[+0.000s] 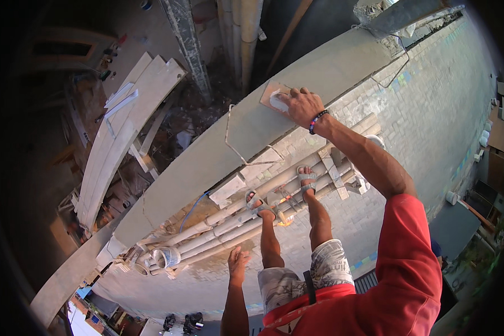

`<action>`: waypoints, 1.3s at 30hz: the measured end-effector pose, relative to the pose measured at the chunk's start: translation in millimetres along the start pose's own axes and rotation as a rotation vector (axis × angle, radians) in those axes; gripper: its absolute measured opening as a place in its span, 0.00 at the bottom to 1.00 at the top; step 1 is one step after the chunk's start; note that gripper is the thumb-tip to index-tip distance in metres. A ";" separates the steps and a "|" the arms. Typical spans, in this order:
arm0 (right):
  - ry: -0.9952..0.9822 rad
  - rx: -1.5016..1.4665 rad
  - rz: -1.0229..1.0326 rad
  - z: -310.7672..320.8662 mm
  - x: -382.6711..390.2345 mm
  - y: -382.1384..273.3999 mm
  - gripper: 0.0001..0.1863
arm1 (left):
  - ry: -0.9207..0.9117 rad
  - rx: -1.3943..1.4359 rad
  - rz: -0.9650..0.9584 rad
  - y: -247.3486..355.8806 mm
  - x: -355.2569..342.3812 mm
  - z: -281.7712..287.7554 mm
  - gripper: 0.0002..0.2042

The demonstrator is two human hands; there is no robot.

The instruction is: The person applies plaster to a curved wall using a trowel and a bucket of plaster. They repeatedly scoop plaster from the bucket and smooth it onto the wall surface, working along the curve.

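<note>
My right hand [303, 106] grips a flat rectangular plaster float [271, 89] with a pale handle, held against the smooth grey face of a long plastered beam [347, 70]. A dark beaded bracelet circles that wrist. Bent wire loops [228, 129] stand out from the beam beside the float. My left hand [238, 259] hangs lower, fingers loosely apart and holding nothing, to the left of my bare legs. My sandaled feet [307, 178] rest on a platform of long pale poles [224, 228] just below the beam.
A white bucket [167, 257] sits at the poles' left end. Stacked pale boards [126, 129] lie beyond the beam, near upright posts [249, 33]. A tiled wall-like surface [431, 112] with small blue tiles stretches below on the right. A blue hose [191, 210] runs beside the poles.
</note>
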State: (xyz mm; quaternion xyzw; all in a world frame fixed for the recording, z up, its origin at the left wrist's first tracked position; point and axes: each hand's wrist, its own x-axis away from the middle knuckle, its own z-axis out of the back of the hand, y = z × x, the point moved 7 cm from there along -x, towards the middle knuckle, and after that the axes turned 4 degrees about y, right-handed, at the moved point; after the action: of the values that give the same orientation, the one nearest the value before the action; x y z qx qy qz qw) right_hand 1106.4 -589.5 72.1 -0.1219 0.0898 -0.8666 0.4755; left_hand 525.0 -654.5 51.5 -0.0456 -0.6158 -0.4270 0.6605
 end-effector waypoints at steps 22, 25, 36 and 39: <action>-0.027 0.026 -0.250 53.5 118.6 127.9 0.25 | 0.018 0.055 0.227 -68.6 25.2 10.2 0.23; 0.258 -0.159 -0.280 84.4 106.9 166.1 0.28 | 0.015 0.053 0.196 -43.9 14.7 2.0 0.23; 0.368 -0.231 -0.577 26.3 5.1 182.5 0.25 | -0.030 0.015 0.050 -5.8 6.8 0.5 0.24; 0.339 -0.226 -0.384 0.0 11.3 35.9 0.26 | -0.031 0.024 0.144 -35.2 5.4 3.3 0.24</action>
State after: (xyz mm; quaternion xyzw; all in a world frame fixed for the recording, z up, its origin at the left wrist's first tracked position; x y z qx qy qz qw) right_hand 1129.3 -618.1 63.7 -0.0422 0.2394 -0.9334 0.2641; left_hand 499.9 -677.5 40.5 -0.0884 -0.6264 -0.3702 0.6803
